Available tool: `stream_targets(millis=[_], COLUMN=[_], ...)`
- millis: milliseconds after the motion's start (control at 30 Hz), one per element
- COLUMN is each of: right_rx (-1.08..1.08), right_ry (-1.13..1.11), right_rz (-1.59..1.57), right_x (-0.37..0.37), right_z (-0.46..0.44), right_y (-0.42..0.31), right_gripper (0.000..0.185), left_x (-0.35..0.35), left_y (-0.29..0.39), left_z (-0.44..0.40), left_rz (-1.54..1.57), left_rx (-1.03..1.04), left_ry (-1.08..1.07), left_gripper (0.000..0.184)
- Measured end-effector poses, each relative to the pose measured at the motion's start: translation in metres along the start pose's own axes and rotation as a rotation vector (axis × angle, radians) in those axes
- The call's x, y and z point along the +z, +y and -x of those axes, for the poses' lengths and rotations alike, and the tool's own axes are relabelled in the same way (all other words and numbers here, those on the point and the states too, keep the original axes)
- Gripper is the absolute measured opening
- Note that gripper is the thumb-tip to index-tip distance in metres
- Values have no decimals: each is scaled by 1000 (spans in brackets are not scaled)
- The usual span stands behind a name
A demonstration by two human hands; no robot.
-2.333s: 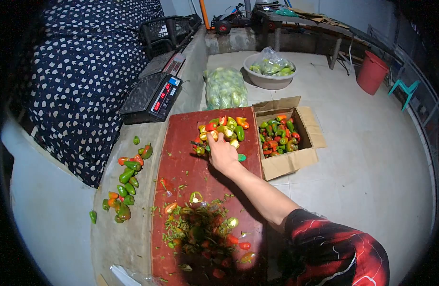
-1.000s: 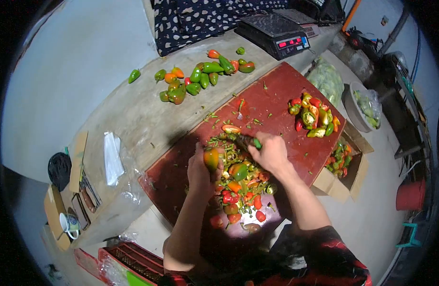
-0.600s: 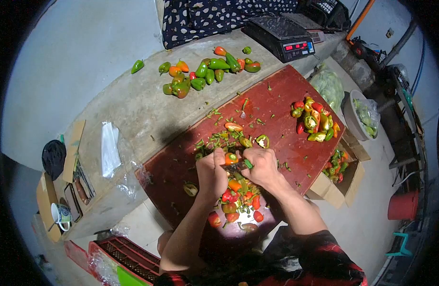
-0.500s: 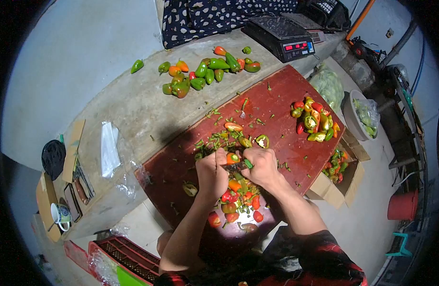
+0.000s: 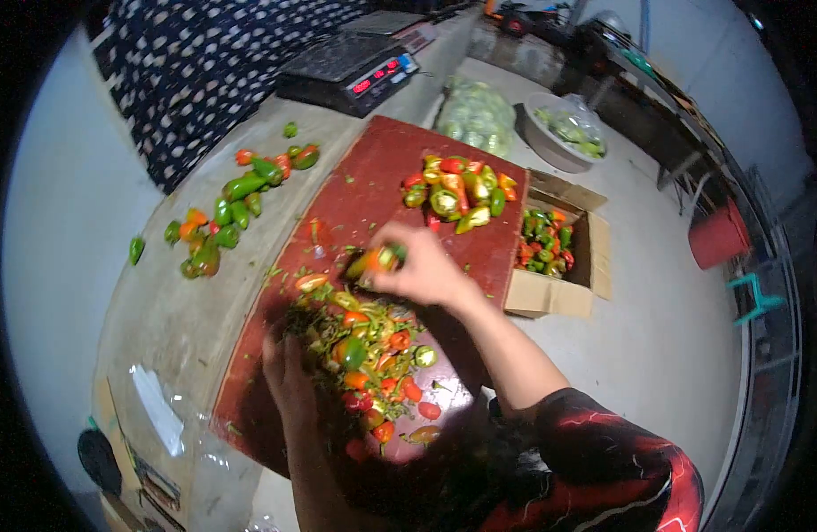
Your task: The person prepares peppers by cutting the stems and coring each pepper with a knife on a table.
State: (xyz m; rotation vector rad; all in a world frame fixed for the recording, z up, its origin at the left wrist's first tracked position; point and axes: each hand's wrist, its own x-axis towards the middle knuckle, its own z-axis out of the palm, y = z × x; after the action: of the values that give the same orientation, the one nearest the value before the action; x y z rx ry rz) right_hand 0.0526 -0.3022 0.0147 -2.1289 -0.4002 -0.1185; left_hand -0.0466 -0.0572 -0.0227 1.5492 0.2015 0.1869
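Observation:
My right hand point(image 5: 417, 264) is closed round a cut pepper point(image 5: 379, 261), above the red board; a green knife handle and dark blade show beside the pepper, blurred by motion. In shadow at the board's left part is my left hand point(image 5: 289, 368), held low beside the scraps, its fingers apart and nothing seen in them. Between and below the hands lies a heap of pepper pieces and stems point(image 5: 360, 355) on the red board point(image 5: 355, 191). A pile of cut peppers point(image 5: 457, 195) sits at the board's far end.
Whole peppers point(image 5: 240, 211) lie on the concrete ledge point(image 5: 151, 328) at left, below a scale point(image 5: 355, 75). Right of the board stands a cardboard box point(image 5: 550, 297) of peppers. Behind are a filled plastic bag point(image 5: 477, 115), a basin point(image 5: 555, 151) and a red bucket point(image 5: 717, 235).
The view has turned toward the right. My hands have moved apart; my right hand has carried the pepper away from my left, toward the far pile, and my left hand has let go.

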Motion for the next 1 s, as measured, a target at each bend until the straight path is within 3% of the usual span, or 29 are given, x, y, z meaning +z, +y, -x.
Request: stream_targets(millis=[67, 133, 200, 267, 400, 467, 533, 600, 667, 800, 867, 1000], right_rx=[167, 490, 605, 666, 728, 658, 575, 479, 452, 413, 433, 377], right_ry=[372, 622, 847, 787, 494, 430, 405, 380, 410, 403, 392, 379], right_rz=[232, 454, 755, 749, 578, 478, 379, 235, 214, 133, 95, 134], right_x=[-52, -105, -133, -137, -113, -97, -87, -86, -88, -94, -95, -94], right_z=[3, 17, 37, 42, 30, 23, 12, 3, -4, -6, -8, -8], right_y=[14, 42, 59, 59, 41, 45, 44, 45, 47, 54, 53, 50], right_gripper=[40, 43, 46, 48, 47, 57, 54, 52, 46, 39, 36, 39], left_x=[-8, -25, -24, -17, -17, -20, -17, -25, -25, 5, -4, -20], left_y=[5, -9, -20, -24, -26, -23, -8, -13, -16, 23, 5, -3], left_z=[-4, -9, -11, -11, -11, -6, -12, -18, -29, -78, -138, -270], left_rz=[-5, -243, -239, -230, -139, -152, -420, -413, -384, -560, -776, -1152], left_rx=[-40, -53, 7, 68, -37, -71, -103, 13, 2, 143, 400, 330], left_ry=[-39, -150, -154, -157, -134, -62, 34, 51, 100, -89, -160, 178], left_gripper=[34, 29, 25, 20, 18, 19, 27, 32, 37, 67, 78, 74])
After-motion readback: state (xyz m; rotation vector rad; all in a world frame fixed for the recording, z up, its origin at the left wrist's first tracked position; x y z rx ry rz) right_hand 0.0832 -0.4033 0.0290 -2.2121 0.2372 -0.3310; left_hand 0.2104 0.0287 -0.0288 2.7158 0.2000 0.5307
